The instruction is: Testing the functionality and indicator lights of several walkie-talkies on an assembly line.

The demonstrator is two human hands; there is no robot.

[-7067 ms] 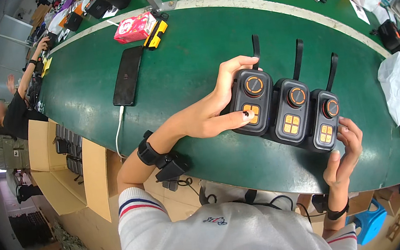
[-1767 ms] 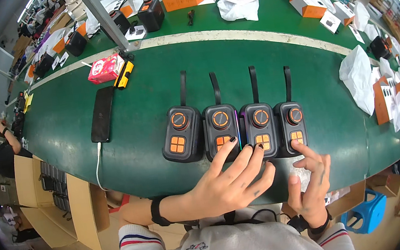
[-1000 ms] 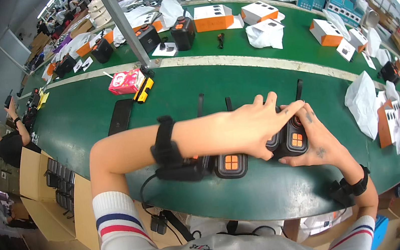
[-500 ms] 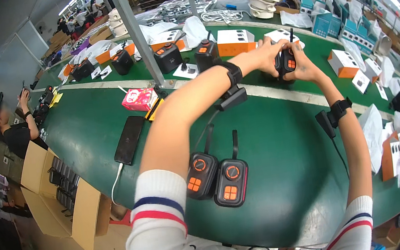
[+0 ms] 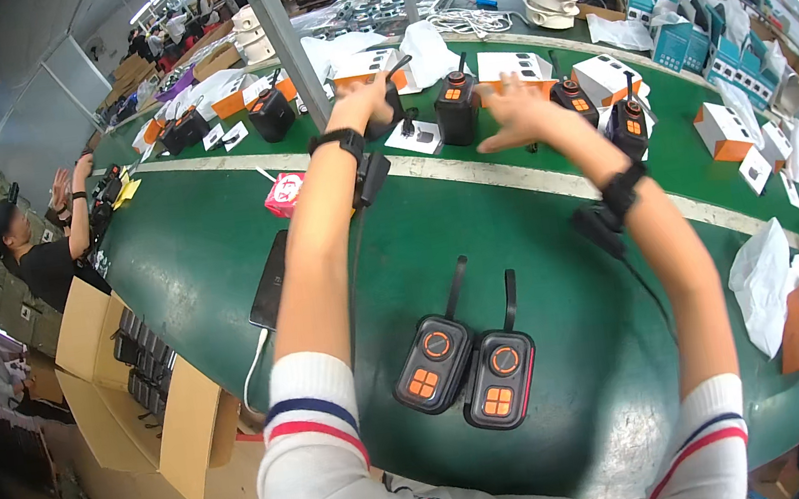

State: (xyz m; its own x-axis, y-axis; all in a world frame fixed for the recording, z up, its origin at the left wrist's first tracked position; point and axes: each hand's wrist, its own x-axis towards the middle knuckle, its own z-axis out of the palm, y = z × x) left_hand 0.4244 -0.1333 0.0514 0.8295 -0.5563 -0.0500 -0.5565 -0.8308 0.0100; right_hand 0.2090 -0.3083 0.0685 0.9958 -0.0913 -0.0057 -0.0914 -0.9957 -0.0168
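A head-worn fisheye looks down across the green table (image 5: 486, 213).

One black device (image 5: 393, 105), partly hidden, and one upright, orange-topped device (image 5: 457, 117) are both located beyond the white strip (image 5: 470, 173).

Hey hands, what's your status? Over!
Left hand at black boxy strapped device, grip unclear. Right hand open, empty. Grey metal pole standing left of left hand.

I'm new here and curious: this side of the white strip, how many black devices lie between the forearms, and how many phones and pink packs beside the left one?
Black devices: 2
Phones: 1
Pink packs: 1
Total: 4
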